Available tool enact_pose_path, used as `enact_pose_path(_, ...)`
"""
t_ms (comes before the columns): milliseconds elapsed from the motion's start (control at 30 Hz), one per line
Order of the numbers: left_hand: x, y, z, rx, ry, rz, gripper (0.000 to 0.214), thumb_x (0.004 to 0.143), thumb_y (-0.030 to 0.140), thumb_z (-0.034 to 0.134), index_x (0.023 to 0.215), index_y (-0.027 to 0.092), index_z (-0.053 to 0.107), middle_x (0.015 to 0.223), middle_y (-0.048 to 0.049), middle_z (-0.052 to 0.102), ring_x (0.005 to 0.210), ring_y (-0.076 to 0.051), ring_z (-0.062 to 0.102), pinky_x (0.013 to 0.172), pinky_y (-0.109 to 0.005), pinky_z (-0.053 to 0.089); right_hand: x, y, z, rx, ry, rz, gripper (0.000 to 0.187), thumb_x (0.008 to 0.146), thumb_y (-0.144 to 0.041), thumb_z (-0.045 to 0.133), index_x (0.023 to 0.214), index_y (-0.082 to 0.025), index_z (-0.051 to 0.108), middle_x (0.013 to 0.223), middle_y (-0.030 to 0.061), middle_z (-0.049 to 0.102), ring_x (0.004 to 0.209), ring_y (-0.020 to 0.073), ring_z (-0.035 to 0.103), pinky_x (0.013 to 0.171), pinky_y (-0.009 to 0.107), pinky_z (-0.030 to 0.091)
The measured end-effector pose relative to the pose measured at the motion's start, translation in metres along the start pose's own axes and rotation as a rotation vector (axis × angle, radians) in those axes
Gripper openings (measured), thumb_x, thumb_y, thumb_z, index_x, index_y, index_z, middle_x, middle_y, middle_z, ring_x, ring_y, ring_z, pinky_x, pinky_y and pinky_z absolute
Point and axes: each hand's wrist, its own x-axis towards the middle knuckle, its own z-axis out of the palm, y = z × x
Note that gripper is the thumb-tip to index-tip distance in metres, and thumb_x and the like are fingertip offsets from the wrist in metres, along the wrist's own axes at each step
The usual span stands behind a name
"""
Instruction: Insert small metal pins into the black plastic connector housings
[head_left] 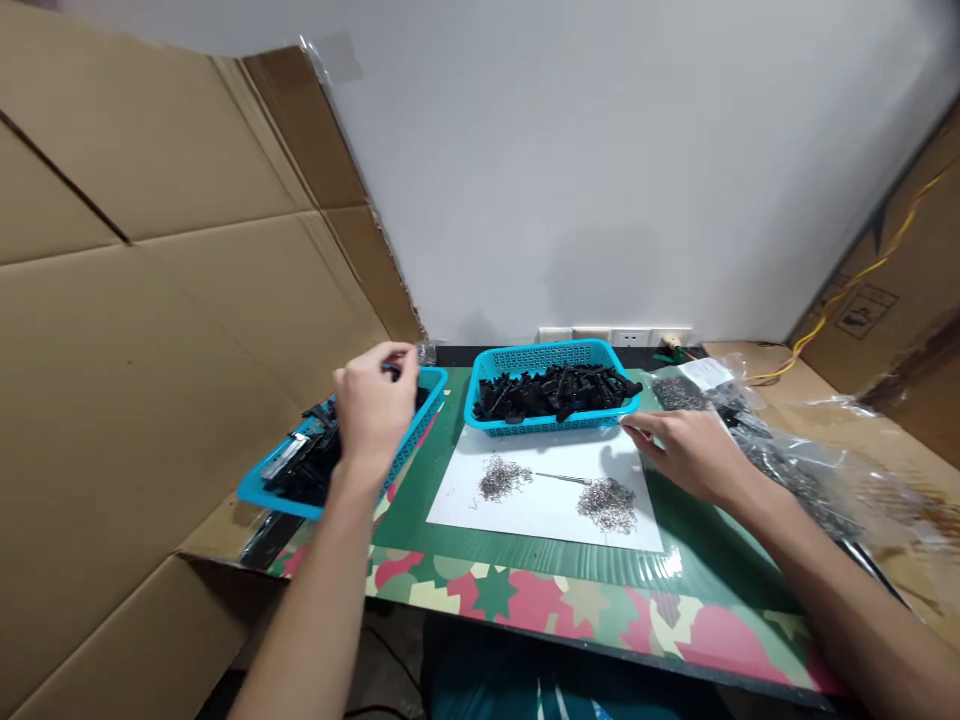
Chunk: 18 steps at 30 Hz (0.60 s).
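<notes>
My left hand (377,408) is over the left blue basket (259,492), its fingers curled together. Something dark shows between the thumb and fingers, too small to make out. That basket holds black plastic parts (319,450) and a silvery strip (285,457). My right hand (688,447) is at the near right corner of the middle blue basket (551,424), fingertips pinched at its rim. Black plastic parts (555,390) fill this basket. In front, a white sheet (540,522) bears two piles of small metal pieces (607,505) and a thin metal tool (562,478) between them.
Clear plastic bags of small metal pieces (799,485) lie at the right. Cardboard (187,330) walls off the left side. Wall sockets (630,337) and a yellow cable (814,330) are at the back. The green table mat (405,530) has a patterned front edge.
</notes>
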Motion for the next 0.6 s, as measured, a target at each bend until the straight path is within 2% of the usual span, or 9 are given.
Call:
enact_pose_path(100,0.008,-0.058,-0.009,0.11,-0.137,-0.093,0.026,0.093,0.032,0.059,0.097,0.018,0.08,0.093,-0.0118,0.082,0.086,-0.031,0.074,0.073,-0.036,0.05,-0.001,0.006,0.001,-0.017,0.093,0.099,0.034,0.106,-0.034,0.045,0.105,-0.025,0.078,0.084,0.009,0.081,0.069,0.0254,0.072,0.058,0.031,0.029)
enact_pose_path(200,0.012,-0.09,-0.007,0.165,-0.343,-0.056,0.017,0.082,0.026,0.065,0.089,0.022,0.081,0.094,-0.0098,0.083,0.089,-0.032,0.075,0.075,-0.036,0.051,-0.002,0.009,0.001,-0.009,0.175,0.153,0.035,0.104,-0.038,0.046,0.102,-0.025,0.079,0.074,0.0077,0.078,0.064,0.0254,0.07,0.058,0.032,0.03)
enact_pose_path(300,0.013,-0.1,0.005,0.187,-0.498,0.036,0.02,0.078,0.023,0.067,0.093,0.025,0.08,0.106,-0.0091,0.083,0.102,-0.034,0.074,0.086,-0.037,0.051,-0.001,0.009,-0.002,0.052,0.16,0.167,0.034,0.102,-0.038,0.048,0.101,-0.025,0.079,0.073,0.007,0.077,0.062,0.0241,0.068,0.058,0.032,0.031)
enact_pose_path(367,0.013,-0.101,0.015,0.2,-0.563,0.078,0.02,0.076,0.024,0.069,0.094,0.025,0.079,0.108,-0.0101,0.082,0.107,-0.034,0.073,0.091,-0.037,0.05,-0.001,0.009,-0.004,0.13,0.067,0.169,0.032,0.101,-0.037,0.049,0.098,-0.024,0.079,0.076,0.0068,0.077,0.062,0.0229,0.068,0.057,0.032,0.034)
enact_pose_path(433,0.012,-0.101,0.024,0.215,-0.607,0.1,0.019,0.073,0.025,0.071,0.091,0.023,0.077,0.105,-0.0125,0.082,0.107,-0.036,0.073,0.092,-0.038,0.049,0.0,0.012,-0.004,0.209,-0.057,0.164,0.03,0.099,-0.035,0.053,0.093,-0.024,0.079,0.079,0.0066,0.078,0.064,0.022,0.068,0.057,0.031,0.036)
enact_pose_path(500,0.012,-0.102,0.031,0.231,-0.635,0.111,0.016,0.07,0.026,0.072,0.085,0.022,0.074,0.099,-0.0145,0.081,0.104,-0.038,0.073,0.091,-0.04,0.049,0.001,0.017,-0.002,0.254,-0.129,0.166,0.027,0.096,-0.034,0.056,0.088,-0.023,0.08,0.081,0.0069,0.079,0.066,0.0221,0.069,0.058,0.031,0.038)
enact_pose_path(600,0.014,-0.105,0.037,0.243,-0.655,0.129,0.012,0.069,0.027,0.071,0.081,0.022,0.07,0.095,-0.0141,0.08,0.102,-0.039,0.073,0.089,-0.04,0.049,0.002,0.025,0.0,0.28,-0.042,0.219,0.029,0.095,-0.035,0.057,0.087,-0.02,0.08,0.081,0.0092,0.078,0.068,0.0228,0.069,0.058,0.031,0.04)
